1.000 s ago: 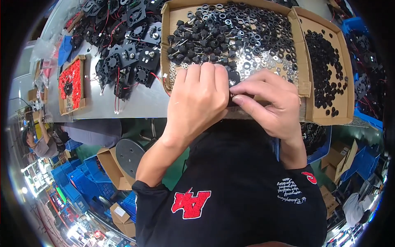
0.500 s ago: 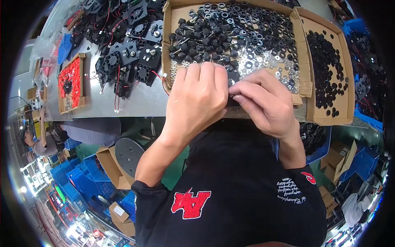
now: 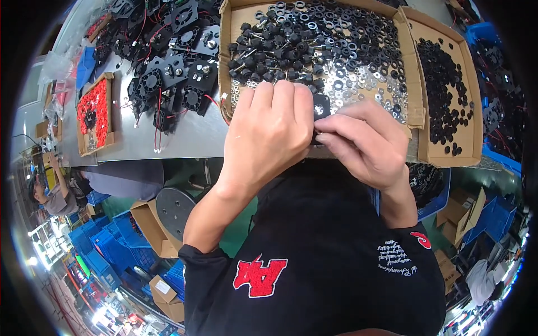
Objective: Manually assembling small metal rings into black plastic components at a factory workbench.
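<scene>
My left hand [image 3: 272, 120] is closed around a black plate-like part [image 3: 321, 105], most of which the hand hides. A corner of it with a small shiny fitting shows past the knuckles. My right hand [image 3: 367, 140] pinches thumb and forefinger at the near edge of that part; what sits between the fingertips is too small and covered to name. Both hands are at the table's front edge, just before a cardboard tray [image 3: 416, 92]. In the tray lie black knobs with metal studs [image 3: 274, 53], black rings [image 3: 364, 39] and pale washers [image 3: 358, 84].
Left of the tray, small black fan assemblies [image 3: 162, 78] with red wires are heaped on the metal table [image 3: 126, 143]. Beyond them is a box of red parts [image 3: 95, 112]. At right stands a tray of black round pieces [image 3: 443, 89], then a blue crate [image 3: 504, 159]. A co-worker [image 3: 59, 190] is far left.
My right hand has shifted slightly right and its fingers have turned a little at the part. A bit more of the black part shows between my hands.
</scene>
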Demonstrator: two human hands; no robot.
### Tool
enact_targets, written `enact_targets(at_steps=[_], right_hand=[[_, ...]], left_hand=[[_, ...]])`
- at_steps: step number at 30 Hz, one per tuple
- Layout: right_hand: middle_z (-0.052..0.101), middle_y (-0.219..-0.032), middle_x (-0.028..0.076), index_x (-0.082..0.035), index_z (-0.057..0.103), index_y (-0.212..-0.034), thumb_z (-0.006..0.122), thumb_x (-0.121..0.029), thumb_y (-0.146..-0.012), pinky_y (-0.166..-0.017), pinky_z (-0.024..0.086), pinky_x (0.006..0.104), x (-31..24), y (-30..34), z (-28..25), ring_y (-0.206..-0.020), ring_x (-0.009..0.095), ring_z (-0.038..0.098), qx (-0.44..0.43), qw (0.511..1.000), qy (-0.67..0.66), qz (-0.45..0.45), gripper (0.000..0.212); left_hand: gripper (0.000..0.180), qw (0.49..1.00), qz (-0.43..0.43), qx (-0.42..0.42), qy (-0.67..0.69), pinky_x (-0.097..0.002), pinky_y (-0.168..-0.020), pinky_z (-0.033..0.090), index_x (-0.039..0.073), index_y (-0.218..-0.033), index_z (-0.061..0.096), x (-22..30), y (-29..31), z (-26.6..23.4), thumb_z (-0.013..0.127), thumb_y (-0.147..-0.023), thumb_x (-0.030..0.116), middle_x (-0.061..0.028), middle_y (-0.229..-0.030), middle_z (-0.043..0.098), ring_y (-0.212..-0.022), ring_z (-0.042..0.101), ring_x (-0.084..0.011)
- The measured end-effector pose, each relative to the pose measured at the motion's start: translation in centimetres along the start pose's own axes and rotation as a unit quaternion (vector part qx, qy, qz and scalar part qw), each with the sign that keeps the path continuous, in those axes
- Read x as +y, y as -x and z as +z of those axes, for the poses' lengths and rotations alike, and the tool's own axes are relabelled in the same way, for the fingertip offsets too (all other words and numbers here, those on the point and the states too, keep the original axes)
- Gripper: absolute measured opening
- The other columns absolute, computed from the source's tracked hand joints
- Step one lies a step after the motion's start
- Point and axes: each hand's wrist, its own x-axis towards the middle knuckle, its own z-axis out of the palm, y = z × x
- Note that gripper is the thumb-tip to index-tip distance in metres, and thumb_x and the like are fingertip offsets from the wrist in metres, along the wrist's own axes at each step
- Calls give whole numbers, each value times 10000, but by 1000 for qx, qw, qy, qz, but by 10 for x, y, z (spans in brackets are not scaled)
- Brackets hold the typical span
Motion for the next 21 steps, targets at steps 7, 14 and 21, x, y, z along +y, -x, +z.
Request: enact_targets(at_steps=[7,14,21], right_hand=[[672,-813,115,12,720,-927,783,25,-757,-594,511,284,-1,3,-1,-684,201,643,7,1000,-16,21,181],[711,-813,73,26,718,-946,733,38,-824,-650,541,224,-8,7,-6,-705,102,673,33,945,-227,233,123],[717,-935,150,43,685,-950,686,78,-834,-727,556,269,-10,8,-16,-803,176,691,26,827,-427,364,121]], left_hand=[[81,1000,3,4,-4,-328,-613,415,76,-763,527,1,2,2,587,-760,130,-55,-735,489,-679,519,-201],[83,1000,-4,2,14,-331,-614,416,59,-776,543,0,3,4,589,-737,116,-60,-735,490,-678,519,-204],[89,1000,-6,4,16,-328,-621,421,60,-778,543,-1,4,5,592,-729,116,-65,-743,500,-685,528,-207]])
